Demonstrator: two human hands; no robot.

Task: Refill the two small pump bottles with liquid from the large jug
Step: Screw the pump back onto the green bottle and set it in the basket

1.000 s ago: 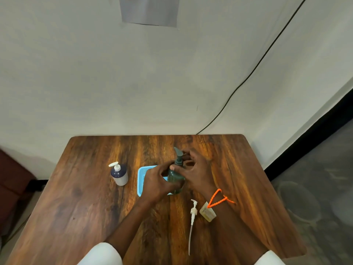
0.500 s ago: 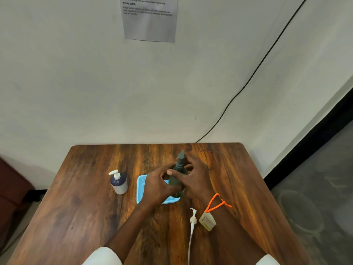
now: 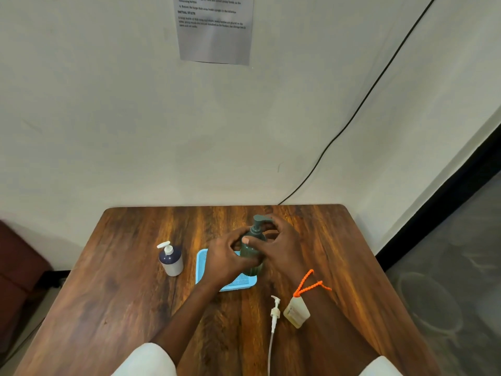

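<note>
Green pump bottle is standing upright on the right end of a blue tray near the middle of the wooden table. Nearest the near edge, a loose white pump head with its long dip tube is lying on the bare wood, and a small tag on an orange cord is hanging at the right wrist just beside it. Farther in, the left hand is wrapping its fingers around the bottle's body, while the right hand is closing thumb and fingers about the collar just below the green pump. Whether the pump is being tightened on or loosened cannot be told. Left of the tray and apart from it, a white bottle with a dark blue top is standing with its own pump fitted. Beyond the far edge, a printed sheet is hanging on the wall and a black cable is running down it. No large jug is showing, and neither bottle's fill level can be read. Judged from this, the work on the green bottle's pump is under way and how much refilling remains is unclear.
</note>
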